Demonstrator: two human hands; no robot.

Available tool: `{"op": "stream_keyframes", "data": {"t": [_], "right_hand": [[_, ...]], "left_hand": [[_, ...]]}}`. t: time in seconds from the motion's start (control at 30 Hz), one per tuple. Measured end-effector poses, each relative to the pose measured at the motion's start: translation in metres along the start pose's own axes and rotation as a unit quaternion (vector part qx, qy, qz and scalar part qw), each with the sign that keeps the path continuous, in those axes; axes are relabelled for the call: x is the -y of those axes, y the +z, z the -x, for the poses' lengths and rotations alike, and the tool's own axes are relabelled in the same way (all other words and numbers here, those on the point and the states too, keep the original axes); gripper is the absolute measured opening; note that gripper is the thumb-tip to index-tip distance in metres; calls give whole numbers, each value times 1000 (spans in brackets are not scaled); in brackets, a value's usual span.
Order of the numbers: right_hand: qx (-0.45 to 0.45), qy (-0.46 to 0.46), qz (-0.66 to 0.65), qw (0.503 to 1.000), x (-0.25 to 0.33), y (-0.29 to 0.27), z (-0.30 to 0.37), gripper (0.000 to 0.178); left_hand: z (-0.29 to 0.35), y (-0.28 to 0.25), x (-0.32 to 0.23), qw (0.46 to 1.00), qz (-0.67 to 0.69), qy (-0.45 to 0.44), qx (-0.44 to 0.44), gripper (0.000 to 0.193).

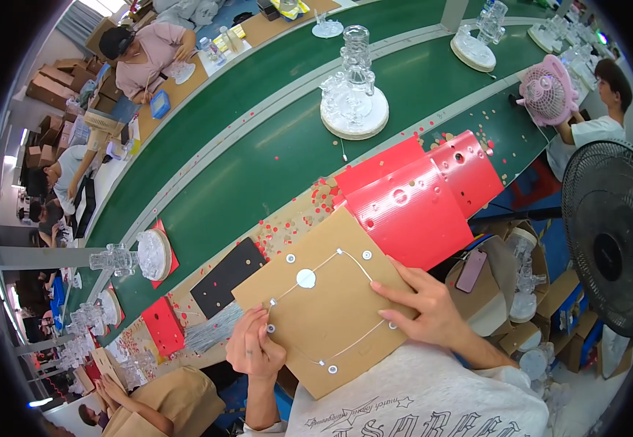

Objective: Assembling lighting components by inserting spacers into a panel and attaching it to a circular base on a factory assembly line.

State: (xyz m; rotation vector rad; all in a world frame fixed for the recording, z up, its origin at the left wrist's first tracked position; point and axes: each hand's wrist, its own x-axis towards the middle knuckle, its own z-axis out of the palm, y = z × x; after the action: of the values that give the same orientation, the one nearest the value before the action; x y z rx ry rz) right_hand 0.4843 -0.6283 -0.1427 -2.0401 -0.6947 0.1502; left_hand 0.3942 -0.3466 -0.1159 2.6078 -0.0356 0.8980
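A brown cardboard panel (338, 313) lies tilted in front of me, against my shirt. A thin white cord (356, 342) loops over it, fixed by small white clips, with a white round patch (305, 278) near the upper edge and several white ring-shaped grommets around it. My right hand (426, 306) grips the panel's right edge, two fingers lying on its face near the cord. At the left edge, my left hand (254, 346) is closed in a pinch beside a clip and a grommet; what sits between its fingertips is too small to make out.
Red plastic sheets (411, 211) and a black sheet (227, 278) lie beyond the panel among scattered punched discs. Silver strips (214, 329) are bundled at left. A clear tower-shaped piece on a white round base (354, 113) stands on the green conveyor (258, 160). A black fan (608, 240) stands right; co-workers sit around.
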Motion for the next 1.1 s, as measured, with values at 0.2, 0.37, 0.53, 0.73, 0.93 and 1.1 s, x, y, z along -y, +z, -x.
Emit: {"op": "stream_keyframes", "data": {"t": [0.2,0.37,0.53,0.73,0.93,1.1], "right_hand": [[87,-166,107,976,5,-13,-62,71],[216,-400,47,889,-2,74,-125,75],[212,-341,150,904,21,96,-131,72],[108,-181,364,907,52,72,-119,73],[93,-196,315,924,52,44,-74,68],[90,-330,57,938,28,56,-86,51]], "left_hand": [[1,-5,0,999,10,45,12,10],[11,-15,-6,991,-90,96,-24,11],[24,-56,-52,975,-64,-209,-34,34],[12,-19,-31,966,-81,-236,69,54],[14,-17,-24,968,-39,-240,63,23],[12,-8,-29,977,-23,-211,31,14]]}}
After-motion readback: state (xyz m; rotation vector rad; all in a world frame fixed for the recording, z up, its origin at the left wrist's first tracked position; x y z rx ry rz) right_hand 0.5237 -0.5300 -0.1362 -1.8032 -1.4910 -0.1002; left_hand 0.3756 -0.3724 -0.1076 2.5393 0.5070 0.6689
